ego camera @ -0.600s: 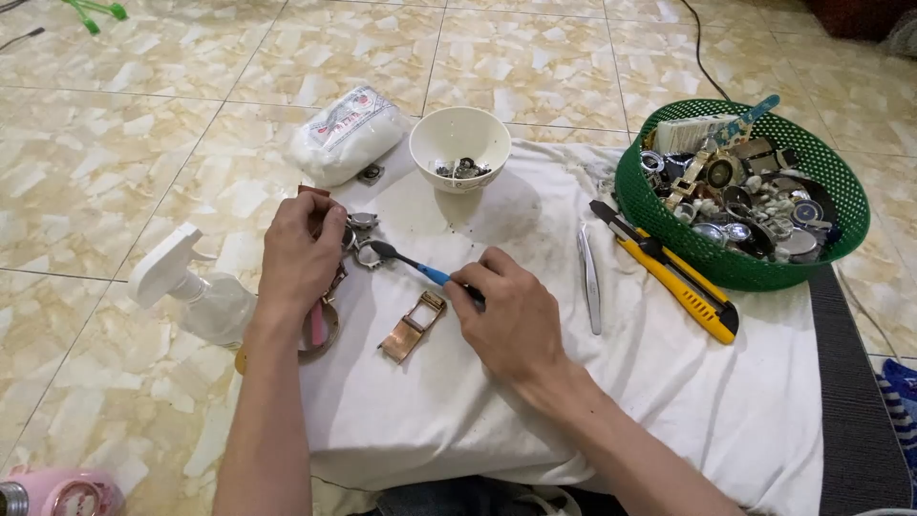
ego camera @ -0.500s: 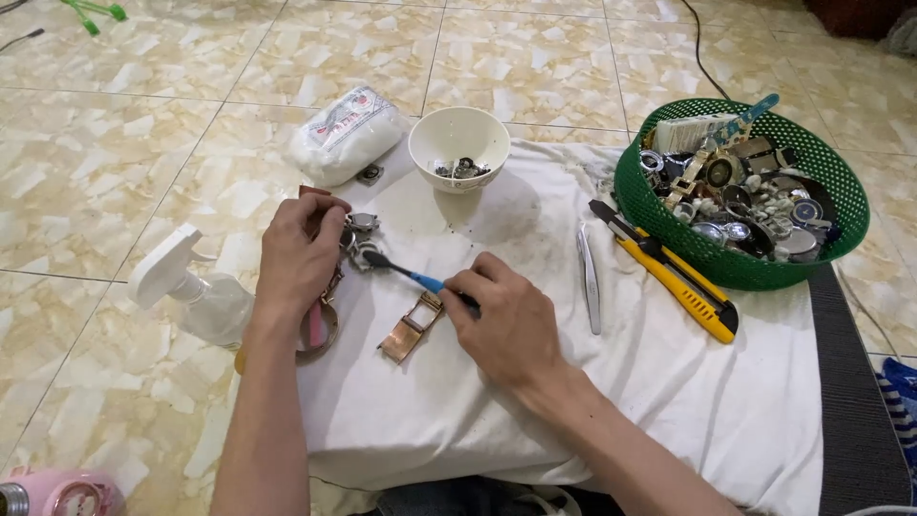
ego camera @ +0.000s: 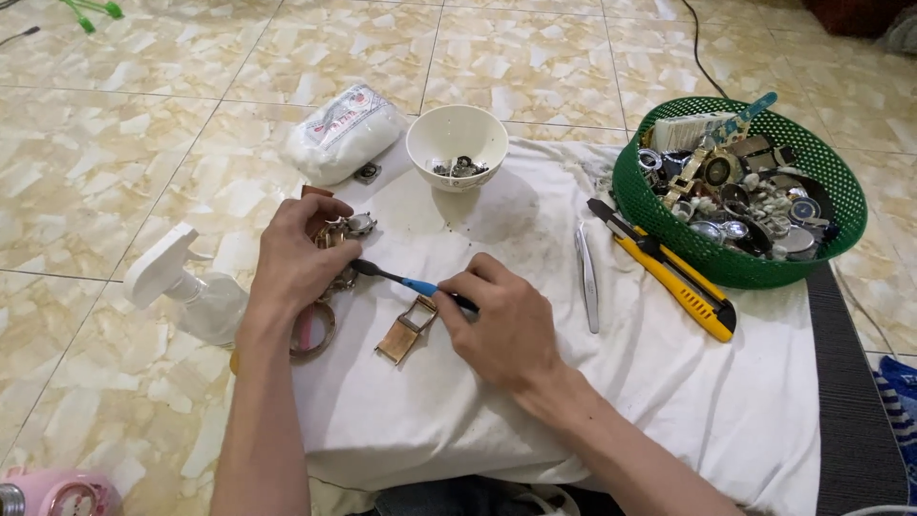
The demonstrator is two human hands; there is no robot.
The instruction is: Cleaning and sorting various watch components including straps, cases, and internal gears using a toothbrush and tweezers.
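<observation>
Pinched in the right hand, a slim blue-handled brush reaches a small metal watch gripped by the left hand near the white cloth's left edge. Light, stiff and likely delicate, the watch seems best held by its case edges.

- A home floor used as a makeshift watch-repair spot: glossy cream marble-pattern floor tiles fill the upper left.
- A white cloth covers the centre.
- At upper right, a green basket holds watch parts.
</observation>
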